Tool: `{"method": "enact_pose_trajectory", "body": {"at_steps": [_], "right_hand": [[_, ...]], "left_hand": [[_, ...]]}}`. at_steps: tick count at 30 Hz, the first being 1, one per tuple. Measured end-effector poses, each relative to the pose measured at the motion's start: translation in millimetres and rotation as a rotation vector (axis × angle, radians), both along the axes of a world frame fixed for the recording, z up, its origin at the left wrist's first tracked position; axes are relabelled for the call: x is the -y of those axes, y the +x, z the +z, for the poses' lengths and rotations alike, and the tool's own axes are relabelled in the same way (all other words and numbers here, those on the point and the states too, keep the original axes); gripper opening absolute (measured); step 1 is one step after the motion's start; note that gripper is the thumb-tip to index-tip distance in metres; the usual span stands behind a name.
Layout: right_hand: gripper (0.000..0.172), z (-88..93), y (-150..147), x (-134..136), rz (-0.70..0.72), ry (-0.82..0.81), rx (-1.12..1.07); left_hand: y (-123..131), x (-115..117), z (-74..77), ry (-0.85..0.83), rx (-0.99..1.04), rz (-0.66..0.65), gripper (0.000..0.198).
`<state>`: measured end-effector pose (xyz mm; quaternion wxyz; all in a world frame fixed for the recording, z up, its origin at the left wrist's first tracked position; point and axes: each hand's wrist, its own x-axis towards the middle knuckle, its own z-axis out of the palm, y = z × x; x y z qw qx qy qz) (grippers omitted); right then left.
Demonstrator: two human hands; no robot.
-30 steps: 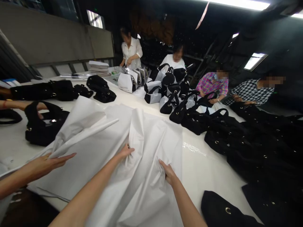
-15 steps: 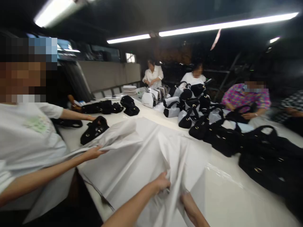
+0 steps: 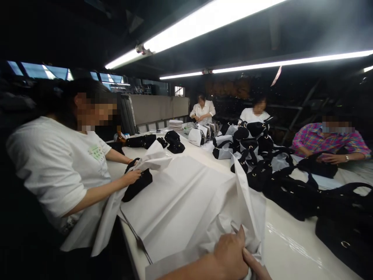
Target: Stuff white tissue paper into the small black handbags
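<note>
A large thin grey-white sheet (image 3: 177,198), paper or cloth, is spread over the table in front of me. Its near right part is bunched up, and one fold stands upright. My left hand (image 3: 229,252) is closed on this crumpled part, with thumb and fingertips at the fold. My right hand (image 3: 256,262) meets it at the lower edge of the view, closed around the gathered sheet and partly hidden by the left. Close to the sheet's far left edge, a co-worker's hand (image 3: 132,178) grips a raised part of similar sheeting above a black bag (image 3: 140,184).
Many black and grey bags (image 3: 250,163) are heaped along the table's right side. Other black bags (image 3: 175,142) lie at the far left. Co-workers sit or stand around the white table (image 3: 291,249). A thin dark strip (image 3: 136,237) runs along the near left edge.
My hands have come together and bunched the near part of the sheet. The view has turned left and up. The co-worker at the left has lifted sheeting above the black bag.
</note>
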<state>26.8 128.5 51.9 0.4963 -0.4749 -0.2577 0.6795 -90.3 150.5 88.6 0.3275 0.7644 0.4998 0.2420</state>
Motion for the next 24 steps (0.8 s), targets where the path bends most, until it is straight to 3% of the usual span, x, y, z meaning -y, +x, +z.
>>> {"method": "enact_pose_trajectory", "body": {"at_steps": [2, 4, 6, 7, 9, 12, 14, 17, 20, 24], "right_hand": [[0.054, 21.5, -1, 2, -0.078, 0.105, -0.044], [0.042, 43.6, 3, 7, -0.126, 0.186, -0.064], [0.036, 62.0, 9, 13, -0.170, 0.221, -0.049], [0.034, 69.2, 12, 16, -0.187, 0.232, -0.046], [0.031, 79.3, 17, 21, -0.183, 0.249, -0.061], [0.030, 85.4, 14, 28, -0.136, 0.268, -0.096], [0.027, 83.5, 7, 32, -0.127, 0.295, -0.075], [0.017, 73.6, -7, 36, -0.104, 0.371, 0.078], [0.006, 62.9, -19, 42, -0.028, 0.462, 0.238], [0.015, 60.0, -28, 55, 0.011, 0.470, 0.132]], "left_hand": [[-5, 16, 20.3, 0.224, 0.103, -0.094, 0.062], [-21, 27, 38.7, 0.473, 0.236, -0.092, 0.048], [-44, 26, 52.4, 0.662, 0.344, 0.107, 0.040], [-56, 20, 57.2, 0.675, 0.371, 0.228, 0.040], [-76, 3, 64.5, 0.539, 0.443, 0.384, 0.054], [-85, -12, 73.3, 0.074, 0.554, 0.169, 0.075], [-78, -7, 75.8, -0.101, 0.611, 0.002, 0.081], [-56, 7, 66.9, -0.084, 0.636, -0.066, 0.074], [-38, 13, 45.1, 0.008, 0.608, -0.092, 0.074], [-29, 21, 25.4, -0.032, 0.556, -0.094, 0.072]]}}
